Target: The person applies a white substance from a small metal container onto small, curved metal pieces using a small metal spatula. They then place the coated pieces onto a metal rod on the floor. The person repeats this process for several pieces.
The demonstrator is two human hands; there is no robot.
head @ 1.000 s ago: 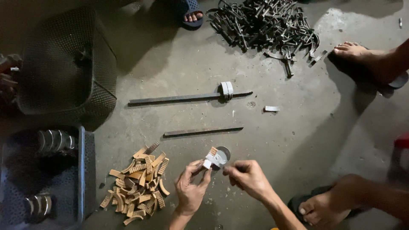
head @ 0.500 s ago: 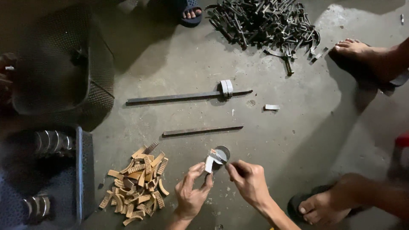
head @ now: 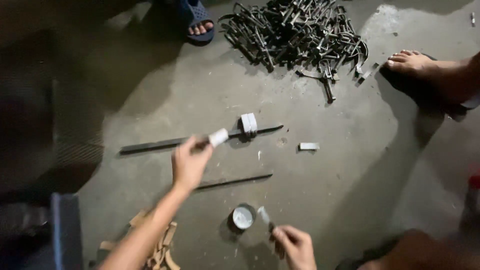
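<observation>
My left hand (head: 190, 163) reaches forward over the concrete floor and pinches a small white curved piece (head: 218, 137), holding it just over the long flat metal bar (head: 150, 146). Two similar white pieces (head: 248, 123) sit on that bar to the right. My right hand (head: 295, 245) stays low near me and grips a thin tool whose pale tip (head: 263, 216) rests beside a small round tin (head: 243, 218) with white paste inside.
A shorter thin rod (head: 235, 182) lies between the bar and the tin. A heap of dark metal parts (head: 295, 30) sits at the back. A loose white piece (head: 308, 146), tan strips (head: 160, 242), a sandalled foot (head: 199, 27) and a bare foot (head: 412, 62) are around.
My left hand has left the tin and moved forward to the long bar with the white piece. The right hand dropped back beside the tin. The camera view has shifted closer.
</observation>
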